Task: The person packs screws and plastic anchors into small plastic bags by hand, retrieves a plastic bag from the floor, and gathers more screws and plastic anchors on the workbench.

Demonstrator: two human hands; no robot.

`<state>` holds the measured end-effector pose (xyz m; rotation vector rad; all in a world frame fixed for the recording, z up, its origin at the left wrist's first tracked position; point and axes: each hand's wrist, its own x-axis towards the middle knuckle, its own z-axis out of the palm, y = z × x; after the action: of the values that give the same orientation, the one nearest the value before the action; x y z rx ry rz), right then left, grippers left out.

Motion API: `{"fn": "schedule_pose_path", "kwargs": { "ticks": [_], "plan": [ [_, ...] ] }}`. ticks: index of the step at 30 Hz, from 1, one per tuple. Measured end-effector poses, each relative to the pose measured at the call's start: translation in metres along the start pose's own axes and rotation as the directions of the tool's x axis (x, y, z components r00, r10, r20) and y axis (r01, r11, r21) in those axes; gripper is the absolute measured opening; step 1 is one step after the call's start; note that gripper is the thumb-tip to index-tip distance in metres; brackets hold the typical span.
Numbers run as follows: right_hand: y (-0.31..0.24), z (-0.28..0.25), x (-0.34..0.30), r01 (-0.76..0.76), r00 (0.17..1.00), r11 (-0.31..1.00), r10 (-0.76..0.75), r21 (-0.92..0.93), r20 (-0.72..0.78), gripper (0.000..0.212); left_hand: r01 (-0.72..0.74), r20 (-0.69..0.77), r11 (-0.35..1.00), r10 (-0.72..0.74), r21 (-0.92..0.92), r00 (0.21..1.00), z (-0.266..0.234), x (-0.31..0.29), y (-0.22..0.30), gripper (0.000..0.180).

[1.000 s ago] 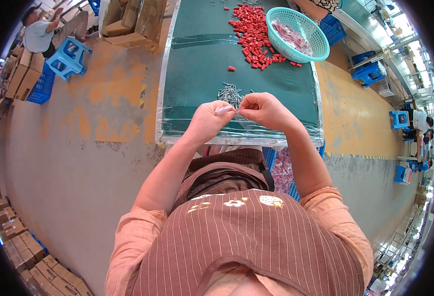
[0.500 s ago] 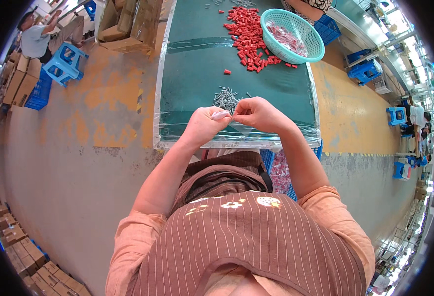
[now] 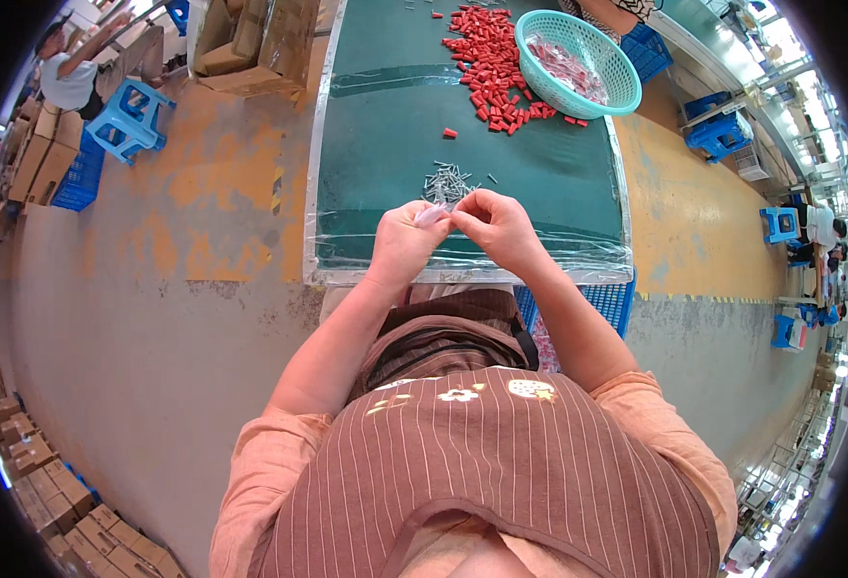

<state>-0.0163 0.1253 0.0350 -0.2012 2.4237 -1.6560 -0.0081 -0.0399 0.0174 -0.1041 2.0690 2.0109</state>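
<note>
Over the near edge of a green-topped table [image 3: 385, 144], my left hand [image 3: 403, 239] is closed around a small clear plastic bag [image 3: 430, 215]. My right hand [image 3: 497, 231] is pinched, thumb against forefinger, right beside the bag's edge. Whatever lies between those right fingertips is too small to make out. Just beyond both hands sits a pile of small grey metal screws or pins [image 3: 449, 180]; their exact kind is unclear. One loose piece lies to the pile's right. A single red plug-like piece [image 3: 451, 133] rests farther up the table.
A heap of red plug-like pieces [image 3: 491, 72] covers the far right of the table. Against it stands a turquoise basket [image 3: 626, 93] with small packed bags inside. Another person's arm [image 3: 609, 13] shows behind the basket. Blue crates [image 3: 609, 306] stand under the table's near right corner.
My hands stay together at the bag, and the right fingers have shifted slightly. The whole view has moved a little. At the far left, a person has raised an arm.
</note>
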Motion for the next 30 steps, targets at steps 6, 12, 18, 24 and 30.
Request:
{"fn": "schedule_pose_path", "kwargs": {
  "ticks": [6, 12, 18, 24, 30],
  "plan": [
    [0.004, 0.001, -0.002, -0.029, 1.000, 0.999, 0.030, -0.013, 0.009, 0.017, -0.041, -0.008, 0.996, 0.042, 0.077, 0.999, 0.003, -0.005, -0.006, 0.009],
    [0.012, 0.002, -0.012, -0.081, 0.996, 0.994, 0.082, 0.076, -0.017, 0.014, 0.176, 0.068, 0.952, -0.164, -0.251, 0.984, 0.005, -0.022, 0.015, 0.009],
    [0.010, 0.008, -0.016, -0.089, 0.996, 0.978, 0.083, 0.187, 0.037, 0.012, 0.138, 0.057, 0.918, -0.126, -0.372, 0.990, 0.001, -0.015, -0.009, 0.011],
    [0.013, 0.018, 0.007, -0.047, 0.991, 0.988, 0.028, 0.144, 0.132, 0.012, 0.030, 0.046, 0.955, -0.017, -0.294, 0.999, -0.008, -0.002, -0.024, 0.013],
    [0.025, 0.011, 0.076, 0.226, 0.971, 0.820, -0.234, -0.526, 0.052, 0.015, -0.518, -0.129, 0.813, 0.563, 0.267, 0.816, -0.039, -0.001, -0.058, 0.023]
  ]
}}
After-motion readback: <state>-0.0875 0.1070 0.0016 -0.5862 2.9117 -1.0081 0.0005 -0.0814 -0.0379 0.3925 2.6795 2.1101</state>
